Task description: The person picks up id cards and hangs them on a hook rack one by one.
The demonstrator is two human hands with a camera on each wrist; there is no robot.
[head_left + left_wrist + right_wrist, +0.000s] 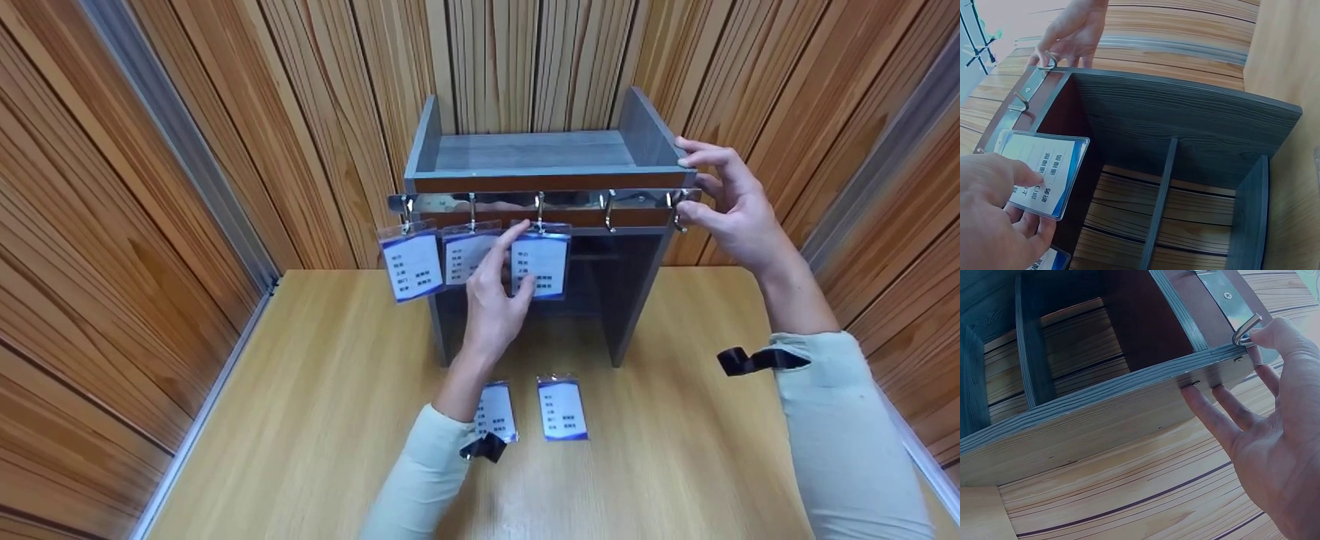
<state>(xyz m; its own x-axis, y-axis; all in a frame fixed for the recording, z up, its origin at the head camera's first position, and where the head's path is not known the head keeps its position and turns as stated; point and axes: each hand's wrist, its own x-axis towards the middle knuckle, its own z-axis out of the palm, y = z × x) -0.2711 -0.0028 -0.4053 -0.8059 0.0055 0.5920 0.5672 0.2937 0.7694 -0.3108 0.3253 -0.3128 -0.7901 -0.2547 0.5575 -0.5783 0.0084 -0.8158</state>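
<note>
Wood-panelled walls (536, 64) behind a white, blue-edged, clear-sleeved badge (545, 259)

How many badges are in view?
5. Hanging on the rail: left badge, second badge, middle badge. On the table: fourth badge, partly behind the left arm, and fifth badge, right of it.

Head view: pale green left sleeve (418, 474), between 6 and 7 o'clock; matching right sleeve (847, 435), toward 4 o'clock; black left strap (489, 448) and black right strap (739, 363) at the wrist ends.
</note>
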